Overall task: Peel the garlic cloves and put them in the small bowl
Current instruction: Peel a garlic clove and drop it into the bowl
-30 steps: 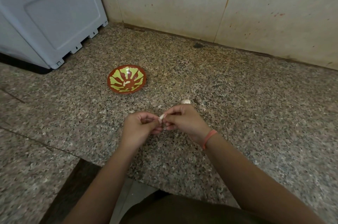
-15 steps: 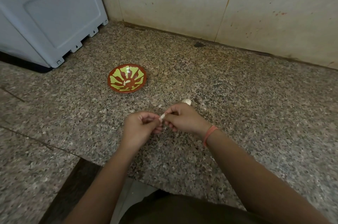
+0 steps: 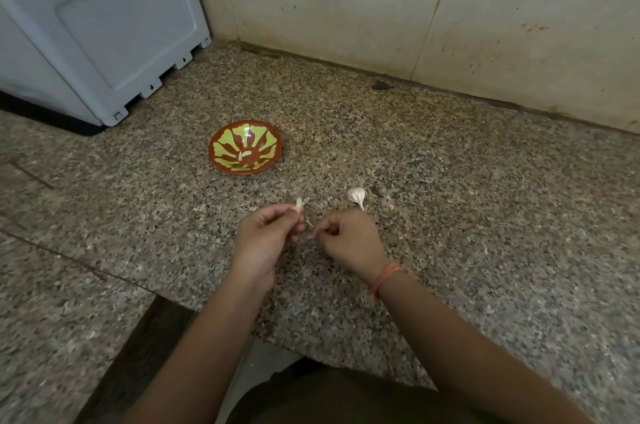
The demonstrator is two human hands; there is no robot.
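**Hands are drawing apart, where half a second ago they were meeting on one clove.**
The left hand point(image 3: 263, 240) is pinching the garlic clove point(image 3: 298, 205) at its fingertips, its long axis pointing up-frame. The right hand point(image 3: 348, 242), fingers curled, is pinching what looks like a shred of skin point(image 3: 309, 224). The small bowl point(image 3: 221, 165) is sitting up-left of centre, nearer the left hand. No writing is showing.
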